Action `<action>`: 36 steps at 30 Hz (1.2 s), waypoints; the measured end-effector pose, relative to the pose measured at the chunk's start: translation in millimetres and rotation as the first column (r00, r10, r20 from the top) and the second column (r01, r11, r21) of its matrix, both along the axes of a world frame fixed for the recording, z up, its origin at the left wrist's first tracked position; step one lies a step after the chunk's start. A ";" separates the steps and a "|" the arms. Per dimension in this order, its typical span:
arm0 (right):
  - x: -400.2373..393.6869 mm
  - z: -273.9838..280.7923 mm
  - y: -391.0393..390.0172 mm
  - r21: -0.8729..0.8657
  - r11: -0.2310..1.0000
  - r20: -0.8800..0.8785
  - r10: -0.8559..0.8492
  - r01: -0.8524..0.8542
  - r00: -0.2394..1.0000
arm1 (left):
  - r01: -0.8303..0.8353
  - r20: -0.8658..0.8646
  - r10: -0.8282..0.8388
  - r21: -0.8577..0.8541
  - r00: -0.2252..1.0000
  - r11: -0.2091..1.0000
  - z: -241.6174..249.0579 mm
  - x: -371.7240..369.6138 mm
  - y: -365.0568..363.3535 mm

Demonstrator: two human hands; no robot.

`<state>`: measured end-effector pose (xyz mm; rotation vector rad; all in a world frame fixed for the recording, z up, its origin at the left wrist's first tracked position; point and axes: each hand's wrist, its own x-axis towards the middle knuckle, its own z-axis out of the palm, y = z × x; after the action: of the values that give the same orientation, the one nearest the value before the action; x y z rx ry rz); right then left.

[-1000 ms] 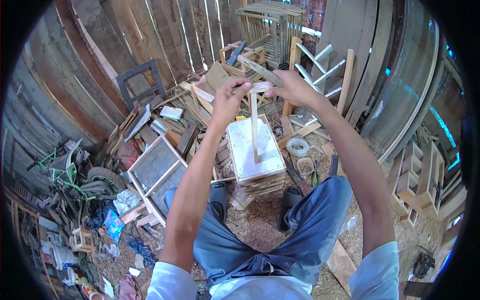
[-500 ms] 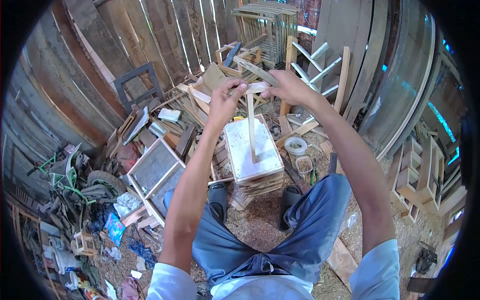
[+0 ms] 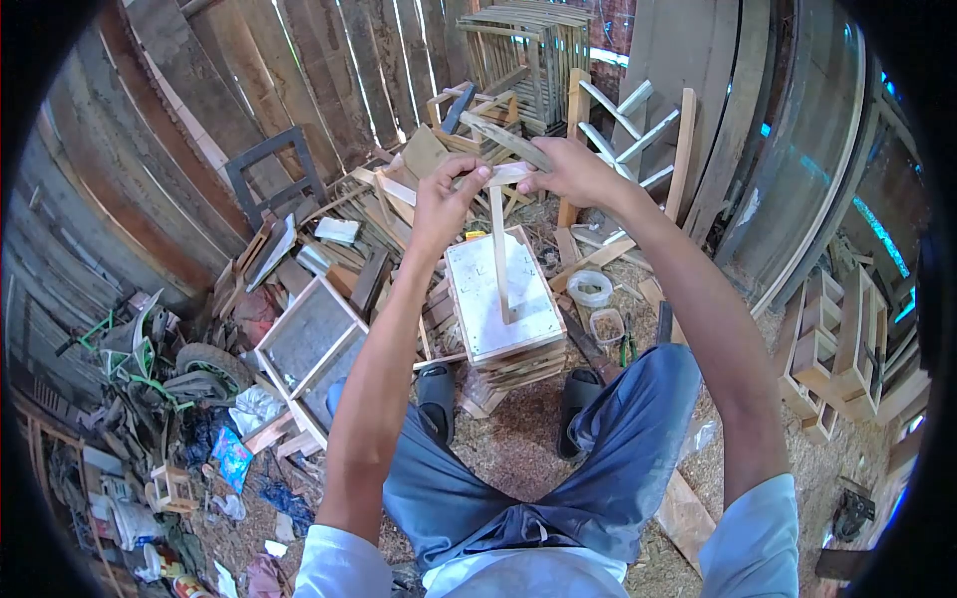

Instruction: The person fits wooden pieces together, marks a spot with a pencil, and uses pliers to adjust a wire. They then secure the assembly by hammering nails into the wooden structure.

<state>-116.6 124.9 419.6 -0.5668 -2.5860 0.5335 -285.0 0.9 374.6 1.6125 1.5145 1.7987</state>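
Observation:
My left hand (image 3: 444,204) is closed, thumb and fingers pinching the left end of a short wooden crosspiece (image 3: 510,173). My right hand (image 3: 580,172) wraps around the handle of a hammer (image 3: 506,139), and its fingertips also touch the crosspiece's right end. The hammer's dark head (image 3: 459,108) points away to the upper left. Under the crosspiece, a thin wooden strip (image 3: 500,254) stands upright, making a T shape. Its lower end rests on a white board (image 3: 474,324) that tops a stack of wooden pieces between my feet.
Two plastic tubs (image 3: 589,289) sit right of the stack, near green-handled pliers (image 3: 628,349). Scrap wood and a framed panel (image 3: 314,339) lie to the left. Slatted wooden frames (image 3: 528,65) lean at the back wall. Wooden shelf-like pieces (image 3: 837,344) stand at right.
The hammer's head has shifted slightly to the left. Both hands keep nearly the same place on the crosspiece, and the upright strip stays on the white board.

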 end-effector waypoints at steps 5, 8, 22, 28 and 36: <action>1.1 -1.7 5.3 -0.127 0.991 -0.011 0.045 -0.046 0.999 | -0.029 -0.055 0.030 0.024 0.998 0.999 -3.0 0.1 0.4; 6.8 2.2 -3.7 -0.063 0.998 -0.156 -0.014 0.005 0.988 | -0.037 -0.069 0.043 0.090 0.997 0.995 -7.0 3.0 0.3; 64.5 71.4 -88.5 -0.222 0.951 0.139 -0.190 0.218 0.972 | -0.073 -0.111 0.095 0.189 0.989 0.979 -11.2 8.5 1.2; 63.5 61.3 -87.0 -0.136 0.982 0.161 -0.107 0.130 0.981 | -0.065 -0.109 0.086 0.188 0.990 0.980 -12.7 1.1 -4.6; 60.8 62.4 -92.4 -0.099 0.987 0.162 -0.109 0.126 0.981 | -0.105 -0.110 0.134 0.236 0.985 0.966 -12.7 12.5 -1.5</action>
<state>-55.8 32.5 482.0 -0.8233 -2.6601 0.6155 -272.5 -0.6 361.9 1.8057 1.5339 2.0379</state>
